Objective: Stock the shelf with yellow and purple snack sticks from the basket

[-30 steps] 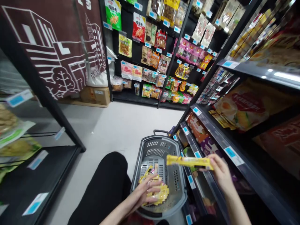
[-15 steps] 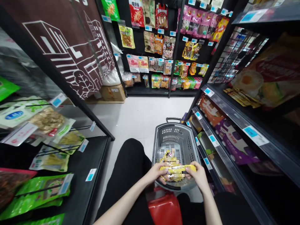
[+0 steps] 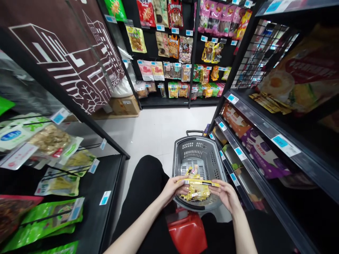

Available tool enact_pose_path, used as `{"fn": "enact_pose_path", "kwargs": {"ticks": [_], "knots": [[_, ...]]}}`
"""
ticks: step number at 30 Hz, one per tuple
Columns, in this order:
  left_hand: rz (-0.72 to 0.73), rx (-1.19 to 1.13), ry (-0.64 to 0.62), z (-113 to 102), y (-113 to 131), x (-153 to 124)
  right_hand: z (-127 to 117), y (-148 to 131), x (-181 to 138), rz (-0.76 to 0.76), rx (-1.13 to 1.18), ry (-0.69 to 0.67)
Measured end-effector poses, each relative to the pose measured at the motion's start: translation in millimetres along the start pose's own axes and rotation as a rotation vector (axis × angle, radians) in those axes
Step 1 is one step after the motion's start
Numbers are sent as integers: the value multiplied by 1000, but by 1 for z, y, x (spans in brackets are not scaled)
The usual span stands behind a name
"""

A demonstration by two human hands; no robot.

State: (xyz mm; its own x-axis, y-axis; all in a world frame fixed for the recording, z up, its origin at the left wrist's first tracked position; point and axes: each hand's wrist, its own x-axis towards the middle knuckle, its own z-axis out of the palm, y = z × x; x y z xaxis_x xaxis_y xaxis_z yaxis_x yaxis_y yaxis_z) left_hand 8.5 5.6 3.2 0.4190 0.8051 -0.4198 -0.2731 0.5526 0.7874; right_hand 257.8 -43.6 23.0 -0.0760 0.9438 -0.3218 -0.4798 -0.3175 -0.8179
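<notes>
Both hands hold a narrow yellow snack packet (image 3: 200,182) stretched level between them, over the near end of a grey shopping basket (image 3: 196,143). My left hand (image 3: 172,187) pinches its left end with thumb and fingers. At the right end, my right hand (image 3: 225,192) grips it the same way. Below, in the basket, lie several more yellow snack packets (image 3: 197,193) in a loose pile, partly hidden by the held one and my fingers. The basket stands in front of my knees, its black handle folded at the far rim.
On the right, a dark shelf (image 3: 265,120) with boxes runs close beside the basket. To the left stands a rack of hanging snack bags (image 3: 53,139). A back wall rack (image 3: 164,53) holds more bags, with a cardboard box (image 3: 124,106) nearby. Something red (image 3: 188,233) lies between my legs.
The yellow packet has been raised slightly and tilted, now seen more edge-on. My right hand has opened out a little around its end. The view has shifted slightly.
</notes>
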Motion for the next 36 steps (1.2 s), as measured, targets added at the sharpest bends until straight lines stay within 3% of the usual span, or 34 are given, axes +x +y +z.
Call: {"fn": "enact_pose_path", "kwargs": {"ticks": [4, 9, 14, 20, 28, 36], "knots": [[-5, 64, -67, 1, -1, -1, -1, 2, 1, 4, -90, 63], [-10, 445, -32, 5, -6, -3, -16, 11, 7, -68, -389, 249], [83, 685, -39, 5, -7, -6, -21, 6, 8, -160, -564, 305], [41, 619, -178, 2, -8, -3, -22, 6, 9, -176, -561, 332], [7, 491, -147, 2, -10, 0, -22, 12, 13, -137, -436, 325], [14, 519, -151, 4, -8, -3, -26, 10, 12, -144, -451, 326]]}}
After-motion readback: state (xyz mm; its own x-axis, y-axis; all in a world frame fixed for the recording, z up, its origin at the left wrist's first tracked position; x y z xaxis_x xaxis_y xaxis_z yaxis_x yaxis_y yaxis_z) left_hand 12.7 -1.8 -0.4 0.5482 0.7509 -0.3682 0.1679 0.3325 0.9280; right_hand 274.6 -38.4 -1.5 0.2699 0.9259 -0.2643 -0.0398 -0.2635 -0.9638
